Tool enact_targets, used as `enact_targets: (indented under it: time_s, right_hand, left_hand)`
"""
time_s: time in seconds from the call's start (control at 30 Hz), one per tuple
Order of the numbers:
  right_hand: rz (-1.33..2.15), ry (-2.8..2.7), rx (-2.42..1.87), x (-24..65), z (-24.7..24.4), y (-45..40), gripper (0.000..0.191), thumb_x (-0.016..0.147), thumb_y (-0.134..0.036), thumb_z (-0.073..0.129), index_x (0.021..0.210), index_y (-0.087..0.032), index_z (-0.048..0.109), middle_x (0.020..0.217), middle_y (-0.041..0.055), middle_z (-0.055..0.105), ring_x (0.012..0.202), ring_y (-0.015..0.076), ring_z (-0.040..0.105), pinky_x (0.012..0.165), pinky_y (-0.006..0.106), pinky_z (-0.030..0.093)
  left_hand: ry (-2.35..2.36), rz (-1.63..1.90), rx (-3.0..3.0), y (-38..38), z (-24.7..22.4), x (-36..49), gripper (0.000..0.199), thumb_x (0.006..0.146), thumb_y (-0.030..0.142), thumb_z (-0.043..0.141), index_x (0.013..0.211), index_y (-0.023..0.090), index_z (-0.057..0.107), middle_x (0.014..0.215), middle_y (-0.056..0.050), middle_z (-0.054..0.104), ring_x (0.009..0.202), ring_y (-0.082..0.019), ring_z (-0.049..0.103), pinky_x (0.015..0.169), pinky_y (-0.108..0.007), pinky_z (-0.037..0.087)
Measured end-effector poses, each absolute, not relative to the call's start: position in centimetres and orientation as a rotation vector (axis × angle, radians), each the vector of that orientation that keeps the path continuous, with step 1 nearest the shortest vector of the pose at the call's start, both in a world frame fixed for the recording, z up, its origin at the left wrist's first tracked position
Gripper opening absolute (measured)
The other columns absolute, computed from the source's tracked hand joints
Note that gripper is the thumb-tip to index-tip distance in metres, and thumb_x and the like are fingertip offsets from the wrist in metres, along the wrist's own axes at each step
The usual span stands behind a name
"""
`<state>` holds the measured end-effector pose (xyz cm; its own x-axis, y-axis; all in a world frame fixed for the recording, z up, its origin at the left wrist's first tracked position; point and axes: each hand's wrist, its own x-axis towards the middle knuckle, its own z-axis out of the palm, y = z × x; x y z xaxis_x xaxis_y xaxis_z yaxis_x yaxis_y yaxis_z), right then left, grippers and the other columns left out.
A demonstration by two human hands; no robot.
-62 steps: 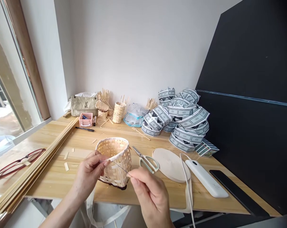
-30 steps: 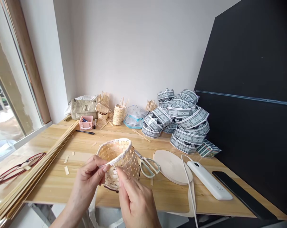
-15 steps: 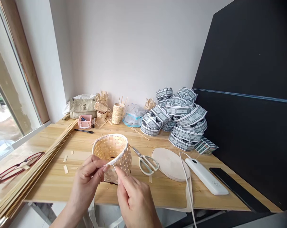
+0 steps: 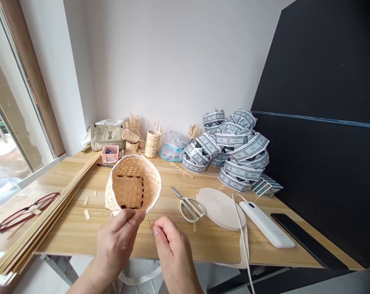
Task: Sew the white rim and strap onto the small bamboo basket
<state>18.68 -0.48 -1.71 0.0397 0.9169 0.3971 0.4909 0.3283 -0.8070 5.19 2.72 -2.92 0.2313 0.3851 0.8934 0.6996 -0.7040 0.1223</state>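
A small woven basket (image 4: 132, 192) of pale strips, with a dark square line around its base, is tipped so that its mouth faces me. White binding (image 4: 158, 195) wraps its rim. With thumb and fingers closed, my left hand (image 4: 117, 234) grips the near rim. My right hand (image 4: 174, 249) is just right of it, pinching a thin dark strand (image 4: 150, 223) that runs up to the rim; whether this is thread, wire or a needle I cannot tell. Scissors (image 4: 188, 205) lie partly open to the right of the basket.
A bundle of long strips (image 4: 50, 212) and red glasses (image 4: 27, 212) lie at left. At right are a coil of flat tape (image 4: 220, 208), a white power bank (image 4: 267, 224) with a cable and a black bar (image 4: 307, 241). Patterned bands (image 4: 234, 151) pile up behind.
The basket has tipped toward me and shifted left, so its base now shows inside. My right hand has drawn slightly down and away from the rim.
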Motion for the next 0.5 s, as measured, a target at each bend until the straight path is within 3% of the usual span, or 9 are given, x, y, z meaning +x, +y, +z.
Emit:
enact_targets:
  time_s: [0.27,0.37,0.43,0.5]
  right_hand:
    - [0.585,-1.538,-1.399,18.5,-1.7,0.2,0.021,0.084,-0.027,0.035,0.068,-0.020,0.046,0.058,-0.0011,0.051,0.052,0.0122,0.047,0.049,0.021,0.035]
    - [0.393,-1.550,-1.482,18.5,-2.3,0.1,0.018,0.084,-0.025,0.034,0.087,-0.017,0.050,0.061,0.0013,0.059,0.051,0.0148,0.053,0.048,0.023,0.035]
    - [0.297,-1.619,-1.510,18.5,-2.5,0.0,0.028,0.085,-0.022,0.032,0.106,-0.016,0.050,0.066,0.0035,0.064,0.053,0.0175,0.058,0.048,0.025,0.035]
    - [0.268,-1.717,-1.528,18.6,-2.3,0.0,0.034,0.085,-0.019,0.030,0.111,-0.017,0.052,0.073,0.0058,0.067,0.061,0.0207,0.062,0.051,0.027,0.037]
  left_hand:
    - [-0.996,-1.420,-2.290,2.5,-3.7,5.9,0.019,0.088,0.012,0.043,0.095,0.018,0.060,0.070,-0.002,0.061,0.056,-0.008,0.057,0.049,-0.015,0.043]
    - [-0.996,-1.400,-2.295,2.7,-4.2,5.7,0.019,0.088,0.013,0.043,0.097,0.017,0.060,0.072,-0.002,0.062,0.058,-0.008,0.058,0.051,-0.016,0.043]
    - [-1.006,-1.391,-2.296,2.8,-4.5,5.6,0.019,0.088,0.012,0.044,0.097,0.017,0.059,0.074,-0.002,0.062,0.059,-0.008,0.058,0.052,-0.016,0.042]
    - [-1.016,-1.372,-2.294,2.7,-4.7,5.7,0.019,0.088,0.012,0.044,0.098,0.017,0.059,0.075,-0.002,0.062,0.059,-0.008,0.057,0.051,-0.016,0.041]
